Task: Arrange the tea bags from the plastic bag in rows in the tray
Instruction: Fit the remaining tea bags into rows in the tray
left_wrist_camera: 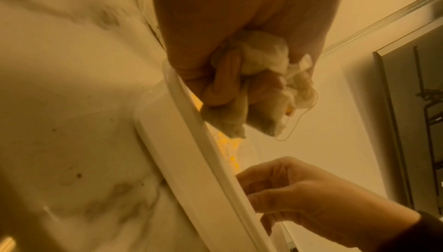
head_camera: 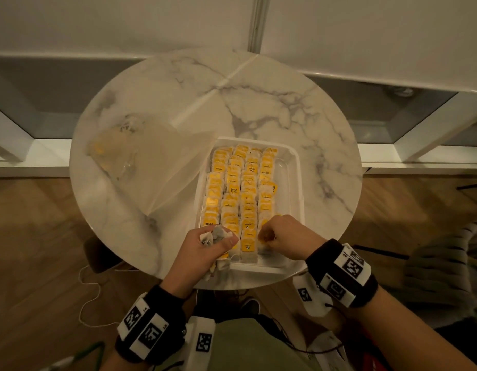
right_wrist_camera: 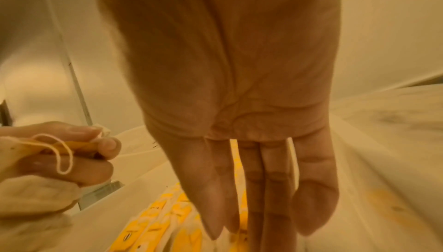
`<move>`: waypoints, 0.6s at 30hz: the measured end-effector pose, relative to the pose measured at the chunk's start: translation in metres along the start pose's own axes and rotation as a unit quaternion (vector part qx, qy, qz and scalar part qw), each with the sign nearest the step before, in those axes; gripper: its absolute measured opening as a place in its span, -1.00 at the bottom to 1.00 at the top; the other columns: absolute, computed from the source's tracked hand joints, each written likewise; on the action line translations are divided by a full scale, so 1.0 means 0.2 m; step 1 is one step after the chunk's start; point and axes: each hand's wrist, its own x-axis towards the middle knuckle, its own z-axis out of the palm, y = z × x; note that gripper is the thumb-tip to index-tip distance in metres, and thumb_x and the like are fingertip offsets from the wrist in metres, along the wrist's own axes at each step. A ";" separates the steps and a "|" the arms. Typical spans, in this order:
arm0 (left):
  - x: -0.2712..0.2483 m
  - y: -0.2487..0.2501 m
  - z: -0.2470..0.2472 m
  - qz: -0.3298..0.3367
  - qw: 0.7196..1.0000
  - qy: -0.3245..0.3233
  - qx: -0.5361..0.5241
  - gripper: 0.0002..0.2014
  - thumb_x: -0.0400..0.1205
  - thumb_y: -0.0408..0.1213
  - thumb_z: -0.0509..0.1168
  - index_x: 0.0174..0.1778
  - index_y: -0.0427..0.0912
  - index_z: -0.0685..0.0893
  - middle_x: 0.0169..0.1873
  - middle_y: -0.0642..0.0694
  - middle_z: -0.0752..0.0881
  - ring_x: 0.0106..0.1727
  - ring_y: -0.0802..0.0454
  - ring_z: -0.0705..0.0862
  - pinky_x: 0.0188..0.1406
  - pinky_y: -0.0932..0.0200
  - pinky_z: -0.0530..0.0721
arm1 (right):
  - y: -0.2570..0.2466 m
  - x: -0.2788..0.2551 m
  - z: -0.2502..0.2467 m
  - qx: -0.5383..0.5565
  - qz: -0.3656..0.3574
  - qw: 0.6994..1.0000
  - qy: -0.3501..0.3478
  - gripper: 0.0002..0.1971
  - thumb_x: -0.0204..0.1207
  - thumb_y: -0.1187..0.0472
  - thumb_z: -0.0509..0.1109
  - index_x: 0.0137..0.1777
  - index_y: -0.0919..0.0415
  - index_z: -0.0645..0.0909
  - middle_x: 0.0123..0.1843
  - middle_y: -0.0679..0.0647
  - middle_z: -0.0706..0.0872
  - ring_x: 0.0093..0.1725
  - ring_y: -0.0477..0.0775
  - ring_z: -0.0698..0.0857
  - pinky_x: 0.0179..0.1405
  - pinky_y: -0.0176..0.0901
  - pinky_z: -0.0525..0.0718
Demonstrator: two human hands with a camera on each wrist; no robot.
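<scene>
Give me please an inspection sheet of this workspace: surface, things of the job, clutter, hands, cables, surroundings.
Surface: round marble table, tray near its front edge.
Job's things: white tray with four rows of yellow-tagged tea bags, the rightmost row less even; plastic bag lies left of the tray, a few tea bags seem left inside.
Clutter: nothing seen.
Hands: left hand grips a bunch of tea bags at the tray's near left corner; right hand is at the near end of the rightmost row, fingers straight in the wrist view.
Cables: thin white cord on the floor, left.
Surroundings: wooden floor, white wall.
</scene>
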 end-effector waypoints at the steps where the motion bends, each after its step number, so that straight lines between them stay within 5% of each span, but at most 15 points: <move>1: 0.00 0.00 0.00 0.003 1.000 -0.003 0.001 -0.91 0.62 -0.39 0.42 -0.20 -0.28 0.78 -0.60 0.00 0.67 -0.67 0.16 0.56 -0.73 0.29 0.49 | 0.00 0.00 0.01 0.004 0.000 1.000 -0.003 -0.74 0.58 0.32 0.33 0.21 0.19 0.74 0.17 0.14 0.75 0.08 0.11 0.73 0.05 -0.20 0.66; 6: -0.01 0.01 0.02 0.008 1.000 -0.011 -0.014 -0.91 0.61 -0.44 0.40 -0.21 -0.27 0.76 -0.52 0.08 0.72 -0.53 0.28 0.65 -0.55 0.44 0.54 | 0.02 -0.07 -0.02 0.051 -0.024 0.996 0.065 -0.79 0.58 0.20 0.40 0.18 0.10 0.73 0.02 0.03 0.75 -0.10 -0.08 0.68 -0.15 -0.37 0.53; 8: -0.01 0.00 0.03 -0.003 1.000 -0.002 -0.022 -0.89 0.61 -0.36 0.42 -0.20 -0.30 0.76 -0.52 -0.03 0.69 -0.52 0.05 0.63 -0.61 0.30 0.53 | 0.00 -0.14 -0.04 0.100 -0.052 0.988 0.106 -0.85 0.58 0.15 0.42 0.09 0.06 0.76 -0.09 -0.06 0.76 -0.19 -0.17 0.66 -0.19 -0.42 0.53; 10: -0.01 -0.01 0.04 -0.030 0.999 0.007 -0.045 -0.85 0.61 -0.29 0.44 -0.18 -0.32 0.75 -0.55 -0.17 0.62 -0.55 -0.11 0.52 -0.67 0.24 0.46 | -0.04 -0.22 -0.05 0.177 -0.088 0.970 0.140 -0.89 0.59 0.13 0.44 0.02 0.08 0.78 -0.15 -0.10 0.78 -0.19 -0.15 0.71 -0.15 -0.32 0.62; 12: -0.01 0.00 0.08 -0.041 0.996 0.026 -0.073 -0.88 0.61 -0.30 0.44 -0.18 -0.28 0.77 -0.53 -0.16 0.64 -0.55 -0.05 0.56 -0.64 0.23 0.50 | -0.09 -0.28 -0.04 0.267 -0.110 0.946 0.147 -0.87 0.61 0.11 0.44 -0.03 0.13 0.78 -0.19 -0.06 0.80 -0.23 -0.08 0.74 -0.14 -0.17 0.70; 16: 0.01 0.02 0.16 -0.023 0.996 0.039 -0.082 -0.90 0.57 -0.29 0.46 -0.17 -0.25 0.81 -0.29 -0.20 0.80 -0.22 -0.03 0.76 -0.15 0.06 0.70 | -0.15 -0.33 0.03 0.370 -0.103 0.914 0.134 -0.78 0.57 -0.01 0.47 -0.12 0.13 0.79 -0.25 0.03 0.80 -0.34 0.05 0.76 -0.17 -0.02 0.73; 18: 0.02 0.03 0.20 -0.015 0.996 0.037 -0.079 -0.85 0.58 -0.25 0.44 -0.20 -0.28 0.80 -0.31 -0.27 0.79 -0.25 -0.09 0.75 -0.13 -0.07 0.68 | -0.16 -0.32 0.06 0.403 -0.095 0.899 0.144 -0.77 0.55 0.00 0.49 -0.14 0.17 0.80 -0.26 0.08 0.81 -0.37 0.07 0.75 -0.22 -0.04 0.73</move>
